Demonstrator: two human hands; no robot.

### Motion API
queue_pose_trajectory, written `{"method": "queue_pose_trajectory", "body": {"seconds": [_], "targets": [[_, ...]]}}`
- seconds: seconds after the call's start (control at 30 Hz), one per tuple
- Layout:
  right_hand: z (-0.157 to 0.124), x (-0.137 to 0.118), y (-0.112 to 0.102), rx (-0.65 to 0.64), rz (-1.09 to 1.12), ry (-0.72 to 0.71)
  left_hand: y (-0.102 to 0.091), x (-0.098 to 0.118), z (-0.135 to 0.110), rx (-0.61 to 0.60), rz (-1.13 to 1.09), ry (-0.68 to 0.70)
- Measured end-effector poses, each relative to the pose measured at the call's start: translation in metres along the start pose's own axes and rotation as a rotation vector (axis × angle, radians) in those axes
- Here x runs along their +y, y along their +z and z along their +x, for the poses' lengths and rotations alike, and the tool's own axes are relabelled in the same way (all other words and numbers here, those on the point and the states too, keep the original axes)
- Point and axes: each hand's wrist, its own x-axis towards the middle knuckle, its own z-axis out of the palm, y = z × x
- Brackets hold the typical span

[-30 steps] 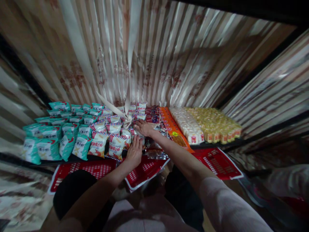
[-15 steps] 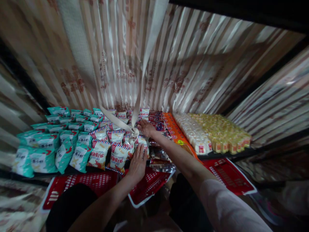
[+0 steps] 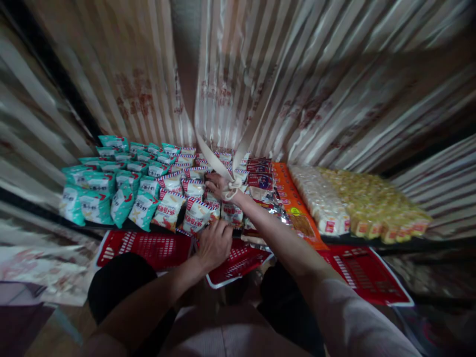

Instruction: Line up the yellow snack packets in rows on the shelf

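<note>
My left hand (image 3: 214, 244) hovers at the shelf's front edge with fingers curled, just below the front white-and-red snack bags (image 3: 196, 215); whether it grips one I cannot make out. My right hand (image 3: 218, 187) reaches farther in and rests on the white-and-red bags near the knot of a cream ribbon (image 3: 233, 186), its fingers bent over a bag. Dark red packets (image 3: 260, 180) lie right of that hand.
Teal snack bags (image 3: 97, 194) fill the shelf's left part. An orange pack (image 3: 293, 208) and rows of pale and yellow wrapped cakes (image 3: 357, 203) lie on the right. Red plastic baskets (image 3: 152, 248) stand below the shelf edge. Striped fabric hangs behind.
My left hand has drawn back from the bags toward the shelf edge and curled its fingers. My right hand has shifted slightly left toward the ribbon knot. The camera has swung right and down.
</note>
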Motion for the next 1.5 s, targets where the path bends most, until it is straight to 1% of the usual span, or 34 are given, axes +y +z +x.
{"method": "queue_pose_trajectory", "body": {"seconds": [0.07, 0.13, 0.23, 0.3, 0.4, 0.5, 0.57, 0.63, 0.73, 0.8, 0.9, 1.03, 1.13, 1.23, 1.37, 1.43, 1.5], "targets": [[-0.014, -0.013, 0.001, 0.025, 0.015, 0.000, -0.010, -0.010, -0.005, 0.051, 0.045, -0.082], [-0.031, -0.024, 0.000, 0.080, 0.017, 0.030, -0.016, -0.021, -0.012, 0.057, 0.103, -0.173], [-0.057, -0.038, -0.003, 0.117, -0.019, 0.108, -0.021, -0.035, -0.024, -0.026, 0.176, -0.276], [-0.072, -0.044, 0.000, 0.085, -0.055, 0.161, -0.023, -0.040, -0.031, -0.097, 0.202, -0.338], [-0.083, -0.050, 0.012, 0.001, -0.047, 0.199, -0.026, -0.043, -0.039, -0.192, 0.208, -0.420], [-0.082, -0.053, 0.030, -0.025, 0.021, 0.183, -0.026, -0.047, -0.043, -0.246, 0.191, -0.472], [-0.076, -0.054, 0.039, -0.005, 0.061, 0.193, -0.024, -0.053, -0.047, -0.248, 0.184, -0.489], [-0.070, -0.055, 0.045, 0.020, 0.106, 0.224, -0.020, -0.059, -0.052, -0.223, 0.175, -0.488], [-0.060, -0.054, 0.047, 0.064, 0.136, 0.247, -0.015, -0.069, -0.057, -0.161, 0.137, -0.489], [-0.055, -0.052, 0.046, 0.093, 0.122, 0.238, -0.017, -0.075, -0.058, -0.133, 0.113, -0.509], [-0.050, -0.050, 0.045, 0.103, 0.126, 0.222, -0.024, -0.084, -0.056, -0.080, 0.131, -0.554], [-0.049, -0.046, 0.052, 0.139, 0.172, 0.170, -0.035, -0.098, -0.052, 0.024, 0.211, -0.611], [-0.051, -0.046, 0.058, 0.157, 0.216, 0.162, -0.036, -0.106, -0.051, 0.008, 0.225, -0.643], [-0.052, -0.048, 0.061, 0.172, 0.280, 0.168, -0.034, -0.111, -0.051, -0.022, 0.214, -0.665], [-0.047, -0.052, 0.063, 0.220, 0.346, 0.127, -0.033, -0.113, -0.050, 0.004, 0.181, -0.671], [-0.044, -0.052, 0.065, 0.214, 0.402, 0.125, -0.032, -0.115, -0.050, 0.017, 0.156, -0.686], [-0.041, -0.051, 0.068, 0.197, 0.438, 0.156, -0.029, -0.119, -0.051, 0.038, 0.127, -0.702]]}}
